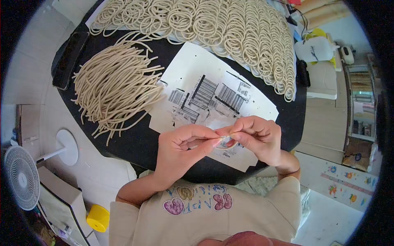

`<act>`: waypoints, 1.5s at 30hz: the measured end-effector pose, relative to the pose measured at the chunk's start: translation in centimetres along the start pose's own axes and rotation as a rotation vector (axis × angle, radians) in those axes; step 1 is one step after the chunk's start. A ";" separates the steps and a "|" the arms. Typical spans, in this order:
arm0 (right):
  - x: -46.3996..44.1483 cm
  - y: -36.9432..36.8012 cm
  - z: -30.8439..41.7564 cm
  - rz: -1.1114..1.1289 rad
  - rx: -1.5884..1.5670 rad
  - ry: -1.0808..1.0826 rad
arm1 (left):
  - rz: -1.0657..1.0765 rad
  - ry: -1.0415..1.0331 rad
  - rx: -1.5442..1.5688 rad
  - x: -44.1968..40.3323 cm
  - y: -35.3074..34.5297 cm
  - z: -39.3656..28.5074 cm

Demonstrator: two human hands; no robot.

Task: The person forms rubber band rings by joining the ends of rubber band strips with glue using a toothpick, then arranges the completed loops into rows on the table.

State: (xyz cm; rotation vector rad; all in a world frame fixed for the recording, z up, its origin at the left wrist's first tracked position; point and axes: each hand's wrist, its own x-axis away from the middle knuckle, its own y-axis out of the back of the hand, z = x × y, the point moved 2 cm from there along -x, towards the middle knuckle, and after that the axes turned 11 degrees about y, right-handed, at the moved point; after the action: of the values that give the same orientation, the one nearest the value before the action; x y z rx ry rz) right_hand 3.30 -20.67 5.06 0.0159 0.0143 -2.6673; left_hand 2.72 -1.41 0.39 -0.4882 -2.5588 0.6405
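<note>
My left hand [178, 149] and my right hand [262, 137] meet over a white cardboard sheet [172, 119]. Each pinches one side of a beige cord loop [225, 148], thumbs against forefingers. Part of the loop hangs below the fingertips, and the spot where its ends meet is mostly covered by them. Left of the sheet lies a pile of loose, straight beige cord pieces [115, 84]. Rows of overlapping finished cord rings [205, 20] spread along the far side of the table.
The black-covered table [131, 147] carries a dark tray-like object [72, 59] at its left edge. Printed barcode labels [204, 92] lie on the sheet. A white fan [22, 178] and a yellow stool-like object [98, 218] stand at left. A white container [315, 50] is at right.
</note>
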 end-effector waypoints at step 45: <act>0.6 -1.0 -0.7 -0.038 0.020 0.074 | 0.011 0.030 0.015 -0.1 0.0 -0.3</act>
State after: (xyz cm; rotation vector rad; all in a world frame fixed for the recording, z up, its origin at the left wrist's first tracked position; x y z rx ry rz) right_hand 2.30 -20.04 4.34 0.1226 0.0116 -2.7035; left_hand 2.98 -1.36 0.63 -0.5037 -2.5228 0.6515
